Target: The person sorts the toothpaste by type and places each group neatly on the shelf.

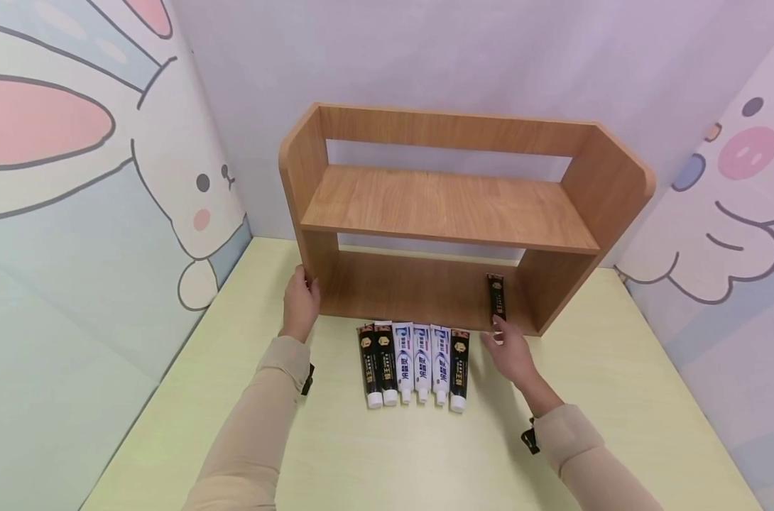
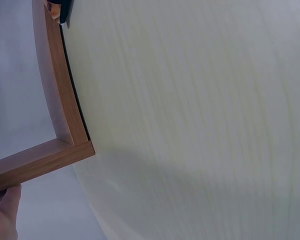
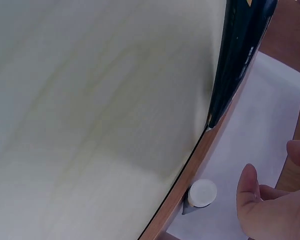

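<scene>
A two-tier wooden shelf (image 1: 451,206) stands on the table. My left hand (image 1: 300,301) grips the front edge of its left side panel (image 2: 40,162), low down. On the right end of the lower board lies a black toothpaste tube (image 1: 496,294), cap toward me. My right hand (image 1: 511,353) is at the near end of this tube, overlapping it in the head view. In the right wrist view its white cap (image 3: 202,193) shows apart from my loosely bent fingers (image 3: 247,182). Before the shelf lie black toothpaste tubes (image 1: 460,365) and white toothpaste tubes (image 1: 422,358) in a row.
The lower board's front edge (image 1: 412,321) runs just behind the row of tubes. Above it is the upper board (image 1: 451,202). Pale walls with cartoon animals (image 1: 195,177) enclose the light wooden table (image 1: 387,461) on the left, back and right.
</scene>
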`<state>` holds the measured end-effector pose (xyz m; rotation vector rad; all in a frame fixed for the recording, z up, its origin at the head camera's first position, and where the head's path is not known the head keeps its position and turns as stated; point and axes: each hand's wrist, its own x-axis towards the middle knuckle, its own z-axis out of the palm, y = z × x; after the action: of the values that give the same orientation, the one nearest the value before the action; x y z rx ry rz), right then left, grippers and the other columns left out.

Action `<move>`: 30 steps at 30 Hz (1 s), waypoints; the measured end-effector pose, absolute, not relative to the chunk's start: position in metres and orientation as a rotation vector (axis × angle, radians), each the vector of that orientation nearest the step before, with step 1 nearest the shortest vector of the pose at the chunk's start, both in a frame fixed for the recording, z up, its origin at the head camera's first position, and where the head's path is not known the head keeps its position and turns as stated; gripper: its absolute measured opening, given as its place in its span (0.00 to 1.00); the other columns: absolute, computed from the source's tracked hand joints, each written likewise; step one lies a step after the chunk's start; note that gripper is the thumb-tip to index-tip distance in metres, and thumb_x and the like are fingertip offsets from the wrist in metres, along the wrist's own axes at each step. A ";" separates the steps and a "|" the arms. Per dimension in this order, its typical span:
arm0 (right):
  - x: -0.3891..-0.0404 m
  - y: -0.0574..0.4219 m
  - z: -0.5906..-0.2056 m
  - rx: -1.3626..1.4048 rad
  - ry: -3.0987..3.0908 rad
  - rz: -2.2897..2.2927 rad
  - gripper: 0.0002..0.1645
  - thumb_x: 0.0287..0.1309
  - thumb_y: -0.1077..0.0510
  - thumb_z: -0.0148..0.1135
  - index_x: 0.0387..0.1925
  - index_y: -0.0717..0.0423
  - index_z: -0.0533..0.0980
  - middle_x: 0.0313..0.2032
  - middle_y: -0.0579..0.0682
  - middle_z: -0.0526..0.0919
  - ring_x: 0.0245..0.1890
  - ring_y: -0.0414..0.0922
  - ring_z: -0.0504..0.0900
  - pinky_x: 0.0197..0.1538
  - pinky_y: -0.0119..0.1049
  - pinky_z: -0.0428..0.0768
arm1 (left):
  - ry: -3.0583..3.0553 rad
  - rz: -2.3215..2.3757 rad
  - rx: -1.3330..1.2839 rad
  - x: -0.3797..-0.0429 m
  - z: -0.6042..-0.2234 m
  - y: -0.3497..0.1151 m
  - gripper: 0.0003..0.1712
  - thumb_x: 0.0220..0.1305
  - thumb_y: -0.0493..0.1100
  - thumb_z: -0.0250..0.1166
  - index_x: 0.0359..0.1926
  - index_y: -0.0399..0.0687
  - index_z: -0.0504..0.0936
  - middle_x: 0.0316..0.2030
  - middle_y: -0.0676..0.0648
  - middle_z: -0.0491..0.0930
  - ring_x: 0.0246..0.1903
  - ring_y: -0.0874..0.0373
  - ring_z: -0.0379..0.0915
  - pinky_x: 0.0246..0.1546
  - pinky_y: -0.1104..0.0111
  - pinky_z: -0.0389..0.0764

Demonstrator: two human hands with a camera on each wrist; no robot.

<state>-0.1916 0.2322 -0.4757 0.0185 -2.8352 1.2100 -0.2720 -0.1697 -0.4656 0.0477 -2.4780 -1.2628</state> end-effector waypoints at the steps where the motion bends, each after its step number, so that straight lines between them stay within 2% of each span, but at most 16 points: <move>1: -0.190 0.231 -0.476 0.020 -2.840 1.214 0.33 0.67 0.60 0.58 0.66 0.75 0.60 0.55 0.71 0.71 0.51 0.63 0.74 0.48 0.55 0.77 | -2.476 -1.267 0.051 -0.272 -0.465 -0.170 0.19 0.73 0.37 0.54 0.60 0.35 0.65 0.53 0.34 0.72 0.51 0.40 0.72 0.50 0.48 0.77; 9: -0.175 0.220 -0.480 0.019 -2.870 1.245 0.31 0.67 0.61 0.58 0.65 0.73 0.62 0.53 0.69 0.72 0.51 0.63 0.74 0.50 0.56 0.76 | -2.467 -1.273 0.051 -0.272 -0.466 -0.170 0.19 0.73 0.38 0.55 0.60 0.36 0.65 0.54 0.35 0.72 0.51 0.41 0.72 0.51 0.49 0.76; 14: -0.164 0.211 -0.484 -0.004 -2.932 1.263 0.34 0.67 0.59 0.57 0.67 0.74 0.60 0.53 0.70 0.72 0.51 0.63 0.74 0.49 0.54 0.77 | -2.463 -1.274 0.043 -0.271 -0.466 -0.170 0.19 0.73 0.38 0.54 0.60 0.35 0.65 0.54 0.35 0.72 0.51 0.41 0.72 0.50 0.49 0.77; 25: -0.149 0.202 -0.484 -0.012 -3.029 1.278 0.33 0.64 0.61 0.60 0.63 0.78 0.62 0.48 0.68 0.76 0.46 0.59 0.78 0.42 0.48 0.81 | -2.471 -1.281 0.052 -0.271 -0.465 -0.169 0.19 0.73 0.37 0.54 0.61 0.36 0.64 0.54 0.35 0.72 0.52 0.42 0.72 0.52 0.49 0.76; 30: -0.146 0.197 -0.486 -0.056 -3.113 1.241 0.36 0.62 0.60 0.62 0.62 0.80 0.61 0.47 0.68 0.78 0.45 0.59 0.79 0.43 0.48 0.81 | -2.473 -1.281 0.062 -0.271 -0.464 -0.169 0.19 0.73 0.37 0.55 0.61 0.36 0.65 0.55 0.35 0.71 0.52 0.42 0.71 0.52 0.49 0.76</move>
<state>-0.1461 0.1975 -0.4855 -0.0559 -3.1128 1.2405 -0.2712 -0.1685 -0.4640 0.0622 -2.4731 -1.2814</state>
